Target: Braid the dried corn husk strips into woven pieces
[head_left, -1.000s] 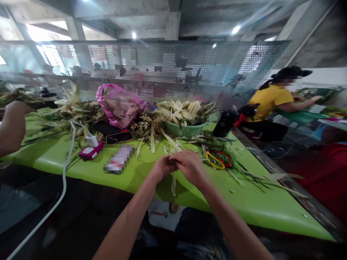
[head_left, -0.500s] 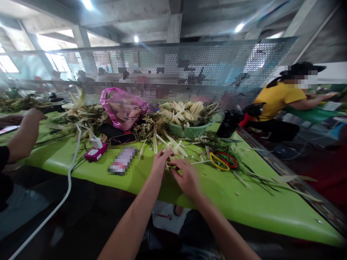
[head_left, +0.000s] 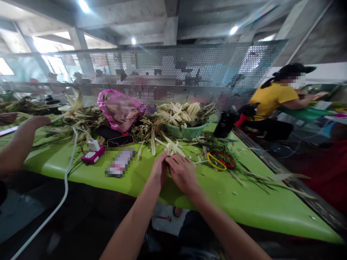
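Pale corn husk strips (head_left: 171, 147) stick up from between my two hands, just above the table's green cover. My left hand (head_left: 159, 169) is closed on the husk from the left side. From the right, my right hand (head_left: 182, 172) has its fingers bent together over the same spot, against the left fingertips. Where the fingers meet, the husk is hidden by the hands. Scissors (head_left: 217, 161) with yellow and red handles lie to the right of my right hand, among green stalks.
A green basket (head_left: 187, 133) full of husks stands behind my hands. Left of it are a pink plastic bag (head_left: 119, 112), a phone (head_left: 120, 162), a purple power block (head_left: 93, 155) and a black bottle-like object (head_left: 225, 123) farther right. Another person's arm (head_left: 20, 144) reaches in at left.
My hands have drawn together, the right fingers now folded over the husk beside the left. The view has shifted slightly. The neighbour's hands at left have moved.
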Motion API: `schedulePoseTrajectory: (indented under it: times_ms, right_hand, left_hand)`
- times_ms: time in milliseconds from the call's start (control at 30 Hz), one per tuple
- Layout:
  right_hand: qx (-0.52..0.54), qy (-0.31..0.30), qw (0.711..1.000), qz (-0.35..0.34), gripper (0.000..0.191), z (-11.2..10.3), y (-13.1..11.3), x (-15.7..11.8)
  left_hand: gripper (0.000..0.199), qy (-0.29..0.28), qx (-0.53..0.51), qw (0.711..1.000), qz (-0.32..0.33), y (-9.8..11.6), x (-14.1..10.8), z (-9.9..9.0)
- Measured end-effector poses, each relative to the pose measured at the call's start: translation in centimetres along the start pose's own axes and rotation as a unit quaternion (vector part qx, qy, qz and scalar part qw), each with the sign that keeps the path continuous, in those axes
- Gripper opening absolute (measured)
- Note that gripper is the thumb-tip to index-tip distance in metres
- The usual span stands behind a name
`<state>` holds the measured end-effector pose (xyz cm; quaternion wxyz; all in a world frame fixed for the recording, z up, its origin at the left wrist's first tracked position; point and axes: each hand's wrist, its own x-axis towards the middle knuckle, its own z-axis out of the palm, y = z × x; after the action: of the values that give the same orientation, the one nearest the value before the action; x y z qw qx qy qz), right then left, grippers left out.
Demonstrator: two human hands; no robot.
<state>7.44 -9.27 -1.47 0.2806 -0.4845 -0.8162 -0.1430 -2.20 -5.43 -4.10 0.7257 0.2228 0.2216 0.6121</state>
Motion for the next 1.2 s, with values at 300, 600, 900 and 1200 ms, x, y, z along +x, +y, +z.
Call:
schedulePoseTrajectory:
  times_ms: [300, 600, 900, 1200]
  right_hand:
    - [0.039, -0.006, 0.999, 0.007, 0.011, -0.2, 0.3, -1.0]
    - [0.089, -0.098, 0.991, -0.026, 0.014, -0.5, -0.2, -3.0]
    - [0.281, -0.067, 0.953, 0.086, 0.015, -2.2, 1.5, -2.3]
    - [0.512, -0.03, 0.795, 0.325, 0.035, -0.4, 5.1, 0.4]
  left_hand:
    - [0.028, -0.026, 0.059, 0.998, 0.017, 0.4, 0.0, -0.3]
    - [0.028, 0.058, 0.102, 0.992, 0.045, 0.0, 0.8, -0.8]
    - [0.036, 0.018, 0.136, 0.99, 0.021, -0.1, 0.0, -0.9]
    - [0.034, -0.069, 0.158, 0.985, -0.029, 0.0, -1.3, 0.4]
